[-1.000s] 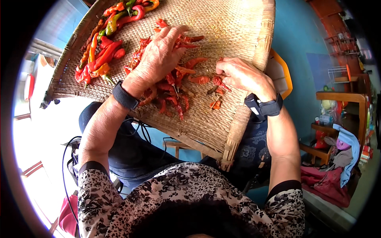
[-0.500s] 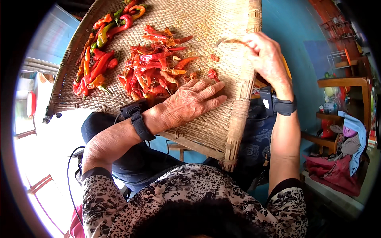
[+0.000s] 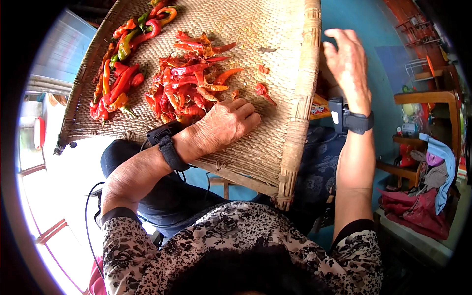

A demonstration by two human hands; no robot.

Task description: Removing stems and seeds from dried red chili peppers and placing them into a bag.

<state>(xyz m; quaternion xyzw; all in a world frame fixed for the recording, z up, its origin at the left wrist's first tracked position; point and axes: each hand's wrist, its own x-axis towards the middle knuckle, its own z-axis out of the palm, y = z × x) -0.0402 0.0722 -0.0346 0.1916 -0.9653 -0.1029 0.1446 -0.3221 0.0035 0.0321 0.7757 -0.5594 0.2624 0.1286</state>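
A woven tray (image 3: 275,105) lies across my lap, with a pile of dried red chili peppers (image 3: 184,81) in its middle. My left hand (image 3: 228,120) rests at the near right edge of that pile, fingers curled down; their tips are hidden, so I cannot make out what they hold. Just past the tray's right rim, my right hand (image 3: 346,61) is raised with its fingers apart and nothing visible in them. Right of the pile lie a loose red chili (image 3: 264,92), a small orange piece (image 3: 263,70) and a thin dark sliver (image 3: 267,49).
Larger red, orange and green peppers (image 3: 120,83) line the tray's left side. Pale seeds are scattered towards its far end. A yellow-orange package (image 3: 319,107) shows below my right hand. A wooden chair (image 3: 427,101) with cloths stands at the right.
My right hand has moved right, off the tray, and the thin brownish piece it held is gone from its fingers. My left hand has drawn back slightly left and curled its fingers.
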